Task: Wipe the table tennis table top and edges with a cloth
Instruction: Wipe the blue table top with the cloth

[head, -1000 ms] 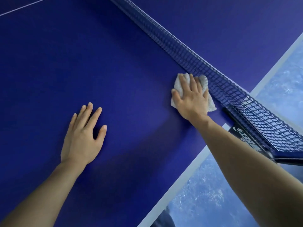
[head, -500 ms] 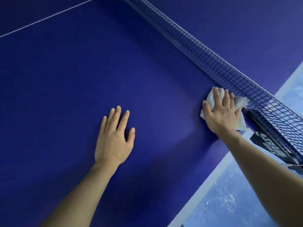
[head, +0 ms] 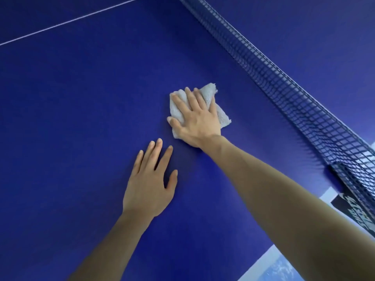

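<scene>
The dark blue table tennis table top (head: 81, 128) fills most of the head view. A folded white cloth (head: 220, 114) lies flat on it near the middle, well clear of the net. My right hand (head: 194, 118) presses on the cloth with straight, spread fingers and covers most of it. My left hand (head: 149, 185) rests flat on the bare table just below and left of the cloth, fingers straight and slightly apart.
The black net (head: 284, 94) runs diagonally from top centre to the right edge, ending at a black net clamp (head: 353, 205). The white table edge (head: 261, 260) shows at lower right, with blue floor beyond. A thin white line (head: 60, 24) crosses the upper left.
My right hand has slid the cloth away from the net and its post, leftward toward the middle of the table and close to my left hand, which stays flat on the table.
</scene>
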